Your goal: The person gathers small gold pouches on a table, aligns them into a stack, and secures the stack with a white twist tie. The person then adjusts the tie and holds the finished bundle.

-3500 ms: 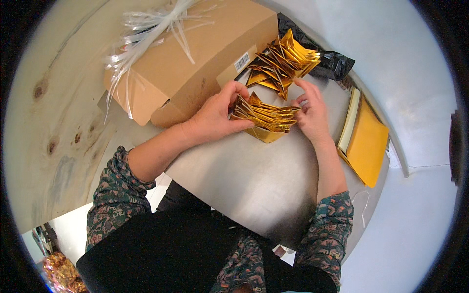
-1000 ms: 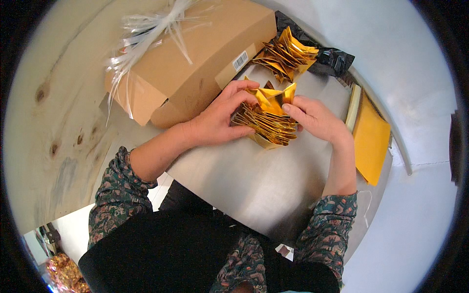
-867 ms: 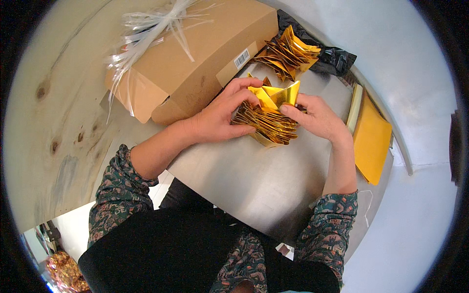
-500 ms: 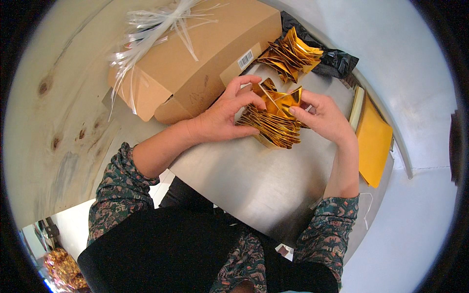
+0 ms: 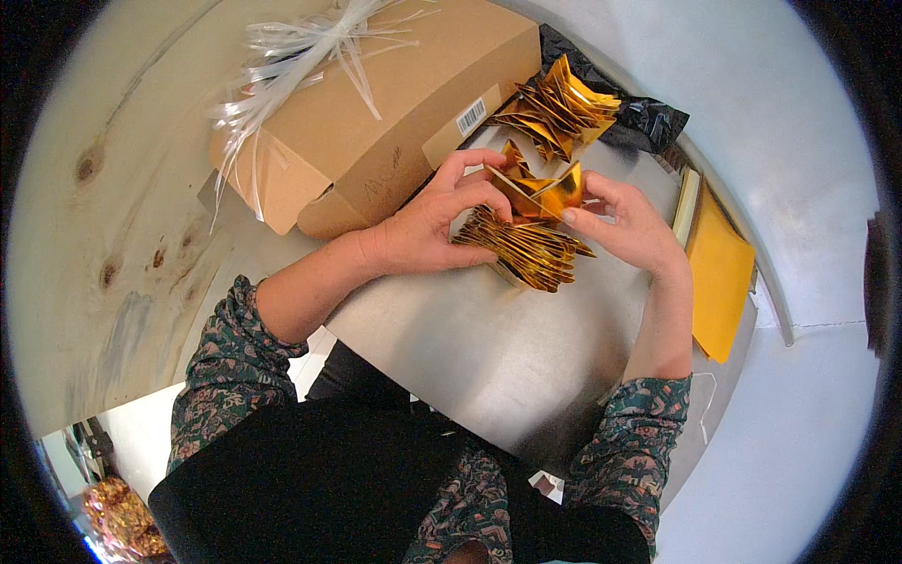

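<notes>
A fanned stack of folded gold foil pieces (image 5: 526,252) lies on the metal tabletop. My left hand (image 5: 437,221) curls round its left side, the thumb low against the stack and the fingers bent over the upper folds. Between the thumb and fingers of my right hand (image 5: 628,224) is the right edge of a gold foil piece (image 5: 562,193), held at the upper end of the stack. This piece stands up in a V shape, and its lower part is hidden among the others. My right fingertips are partly behind it.
Beyond my hands lies a second gold foil stack (image 5: 564,108), against black plastic (image 5: 656,124). A cardboard box (image 5: 376,132) stands at the left, with a bundle of clear plastic strips (image 5: 291,70) on top. A yellow sheet or envelope (image 5: 722,291) rests along the right side of the metal tabletop (image 5: 460,343).
My right hand has moved slightly, and the foil piece it pinches has tilted, its V now lying lower and wider. More of the stack's right edge shows. My left hand has barely moved.
</notes>
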{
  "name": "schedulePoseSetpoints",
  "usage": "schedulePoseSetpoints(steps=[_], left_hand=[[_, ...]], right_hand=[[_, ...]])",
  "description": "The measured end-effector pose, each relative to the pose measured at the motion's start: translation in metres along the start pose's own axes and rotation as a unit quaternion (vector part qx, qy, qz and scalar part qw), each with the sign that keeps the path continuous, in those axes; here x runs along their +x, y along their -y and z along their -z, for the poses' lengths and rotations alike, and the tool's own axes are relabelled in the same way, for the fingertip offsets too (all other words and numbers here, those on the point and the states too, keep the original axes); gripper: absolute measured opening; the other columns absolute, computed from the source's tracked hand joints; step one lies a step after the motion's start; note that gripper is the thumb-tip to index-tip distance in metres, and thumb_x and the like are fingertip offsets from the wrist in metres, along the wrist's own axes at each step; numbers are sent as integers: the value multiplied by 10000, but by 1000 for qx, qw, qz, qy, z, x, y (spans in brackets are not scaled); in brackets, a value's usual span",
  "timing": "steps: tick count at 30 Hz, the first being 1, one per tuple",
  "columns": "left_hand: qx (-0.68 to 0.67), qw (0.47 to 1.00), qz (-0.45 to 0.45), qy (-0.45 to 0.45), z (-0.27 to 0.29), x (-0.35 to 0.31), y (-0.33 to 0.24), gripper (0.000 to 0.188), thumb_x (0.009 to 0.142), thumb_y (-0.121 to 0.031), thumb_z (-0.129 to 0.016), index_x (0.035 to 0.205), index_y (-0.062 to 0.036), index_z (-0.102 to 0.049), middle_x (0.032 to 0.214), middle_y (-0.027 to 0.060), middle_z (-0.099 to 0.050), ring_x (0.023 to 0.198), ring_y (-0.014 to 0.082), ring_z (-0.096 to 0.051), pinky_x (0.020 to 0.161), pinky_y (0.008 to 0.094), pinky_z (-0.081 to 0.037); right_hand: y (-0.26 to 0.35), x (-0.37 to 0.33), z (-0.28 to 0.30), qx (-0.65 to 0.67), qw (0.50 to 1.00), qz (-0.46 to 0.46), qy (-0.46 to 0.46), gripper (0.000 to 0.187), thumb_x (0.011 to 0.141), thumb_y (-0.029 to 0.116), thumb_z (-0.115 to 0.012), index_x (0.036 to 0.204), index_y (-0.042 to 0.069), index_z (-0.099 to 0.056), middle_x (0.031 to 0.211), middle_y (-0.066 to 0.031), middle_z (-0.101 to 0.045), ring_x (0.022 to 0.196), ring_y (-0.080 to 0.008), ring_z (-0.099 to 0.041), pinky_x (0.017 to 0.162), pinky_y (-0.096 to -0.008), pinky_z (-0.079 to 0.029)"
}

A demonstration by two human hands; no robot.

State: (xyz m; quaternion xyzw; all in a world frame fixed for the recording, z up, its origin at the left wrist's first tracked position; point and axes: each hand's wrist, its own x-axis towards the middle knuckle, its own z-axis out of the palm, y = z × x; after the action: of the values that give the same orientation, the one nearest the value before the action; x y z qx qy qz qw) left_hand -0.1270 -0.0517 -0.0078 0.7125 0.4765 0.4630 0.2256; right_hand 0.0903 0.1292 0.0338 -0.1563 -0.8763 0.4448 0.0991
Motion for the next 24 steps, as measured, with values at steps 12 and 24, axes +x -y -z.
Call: schedulePoseSetpoints(steps=[12,24], left_hand=[[14,1000,-8,12,2,0,-1,408,730,-38,-812,1073,-132,-612,1450,148,-285,1335,303,-417,1142,429,-344],[12,1000,7,2,2,-1,-1,435,714,-45,-826,1079,-141,-609,1448,150,-280,1393,343,-353,1196,483,-278]], right_hand=[[-2,9,-12,100,994,-51,-13,129,955,149,-603,1010,34,-619,942,5,-610,808,-50,-525,708,-231,-456],[1,10,-14,-28,997,-40,-55,175,846,53,-671,1014,27,-635,1033,-11,-631,929,-103,-579,837,-271,-484]])
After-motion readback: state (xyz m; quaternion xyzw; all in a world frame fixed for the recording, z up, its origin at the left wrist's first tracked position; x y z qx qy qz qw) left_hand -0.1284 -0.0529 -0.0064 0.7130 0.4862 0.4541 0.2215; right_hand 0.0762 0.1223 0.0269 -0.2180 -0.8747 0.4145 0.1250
